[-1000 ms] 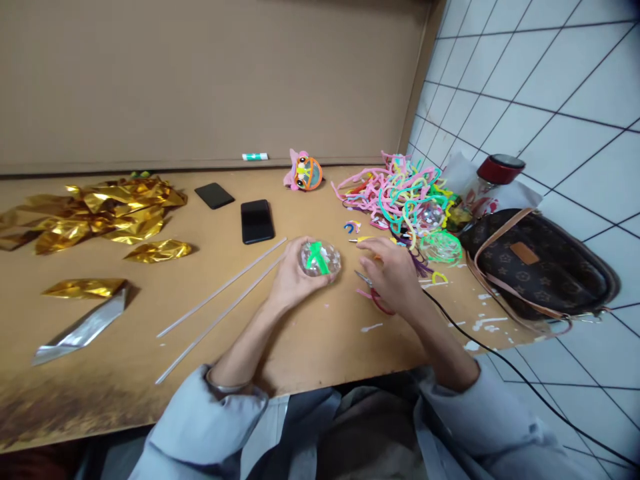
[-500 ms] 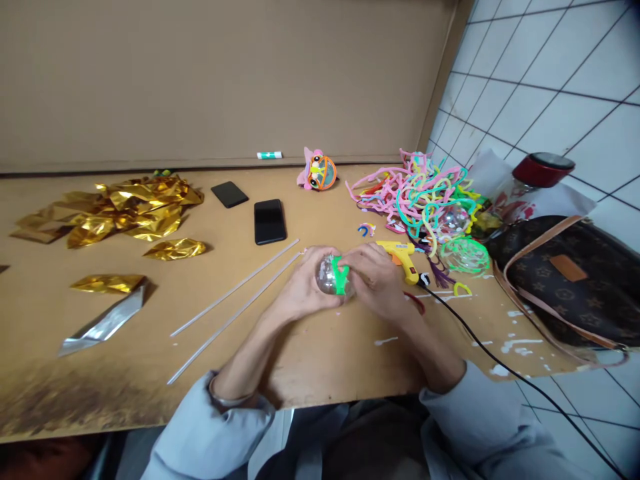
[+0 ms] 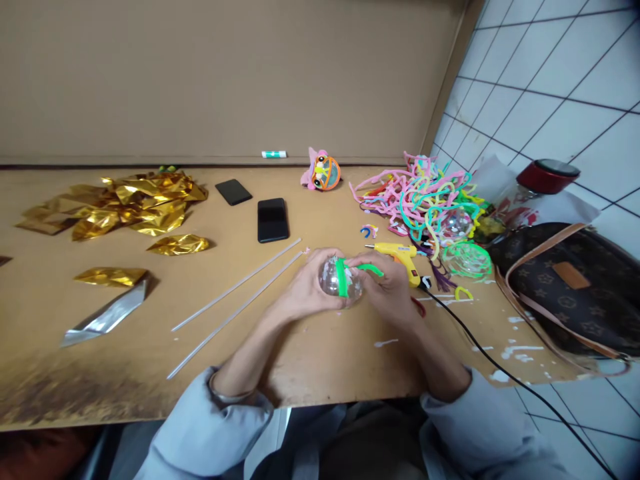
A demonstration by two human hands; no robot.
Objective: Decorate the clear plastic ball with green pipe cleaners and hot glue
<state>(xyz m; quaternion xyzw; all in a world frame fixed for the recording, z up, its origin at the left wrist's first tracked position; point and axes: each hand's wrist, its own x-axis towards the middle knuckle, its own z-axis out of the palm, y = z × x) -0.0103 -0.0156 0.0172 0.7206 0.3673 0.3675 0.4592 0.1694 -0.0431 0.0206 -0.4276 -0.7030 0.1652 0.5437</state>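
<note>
A clear plastic ball (image 3: 329, 281) rests in my left hand (image 3: 305, 287), whose fingers wrap round its left side and underside. Around the ball runs a bright green fuzzy strip, seemingly a pipe cleaner (image 3: 343, 279), with a loose end sticking out to the right. My right hand (image 3: 387, 285) pinches that strip at the ball's right side; its fingertips are partly hidden. Just beyond my right hand lies a yellow hot glue gun (image 3: 400, 252), its nozzle toward the left. Two clear glue sticks (image 3: 240, 310) lie on the table left of my hands.
Tangled pipe cleaners (image 3: 415, 193) heap at the back right, near a red-lidded jar (image 3: 547, 177) and a brown handbag (image 3: 570, 287). Two phones (image 3: 273, 220), a decorated ball (image 3: 323, 172) and gold foil (image 3: 150, 200) lie farther back. The glue gun's black cord (image 3: 480, 347) crosses the right side.
My right hand has shifted slightly right and down, drawing the green pipe cleaner's loose end out to the right. The strip now lies straighter across the ball. The view has shifted slightly.
</note>
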